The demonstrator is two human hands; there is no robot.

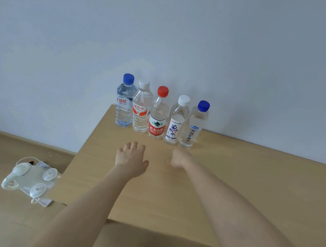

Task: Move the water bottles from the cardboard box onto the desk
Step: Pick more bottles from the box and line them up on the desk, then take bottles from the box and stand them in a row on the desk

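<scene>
Five bottles (159,112) stand upright in a row on the tabletop (230,182), against the wall. My left hand (131,160) hovers spread and released, grasping nothing; my right hand (180,158) is loosely curled, also grasping nothing.

A pale blue-grey wall (199,41) fills the background. On the wooden floor (8,219) at lower left lies a white plastic object (28,177), possibly with 3 suction cups, on paper.
</scene>
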